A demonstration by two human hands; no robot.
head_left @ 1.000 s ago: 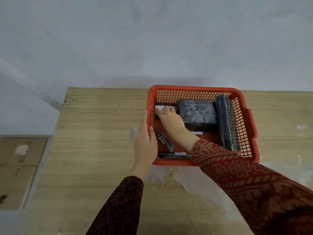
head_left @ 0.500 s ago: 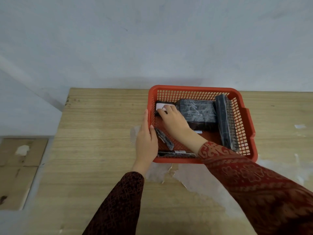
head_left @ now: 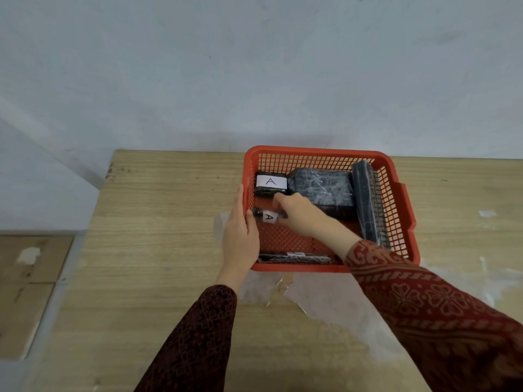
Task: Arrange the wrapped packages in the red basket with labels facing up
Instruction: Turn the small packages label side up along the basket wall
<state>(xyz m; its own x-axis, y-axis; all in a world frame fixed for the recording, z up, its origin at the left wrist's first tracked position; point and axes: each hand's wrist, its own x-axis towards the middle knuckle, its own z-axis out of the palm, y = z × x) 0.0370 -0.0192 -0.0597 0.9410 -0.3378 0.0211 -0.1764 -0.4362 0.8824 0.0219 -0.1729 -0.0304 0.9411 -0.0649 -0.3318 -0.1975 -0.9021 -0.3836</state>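
A red mesh basket (head_left: 402, 199) stands on the wooden table. In its far left corner lies a small black wrapped package (head_left: 270, 183) with a white "A" label facing up. Beside it sits a large black package (head_left: 325, 188), and a long one (head_left: 366, 205) leans on the right wall. A thin package (head_left: 294, 258) lies along the near wall. My right hand (head_left: 297, 213) is inside the basket, its fingers closed on a slim black package (head_left: 267, 217) showing an "A" label. My left hand (head_left: 240, 230) grips the basket's left rim.
The wooden table (head_left: 158, 250) runs to the grey wall behind the basket. A sheet of clear plastic film (head_left: 325, 301) lies on the table under and in front of the basket. Left of the table edge, brown floor tiles (head_left: 25, 278) show below.
My right hand has drawn back from the far left package, uncovering its "A" label, and taken hold of the slim package, which now shows its own label. The left hand stays on the rim.
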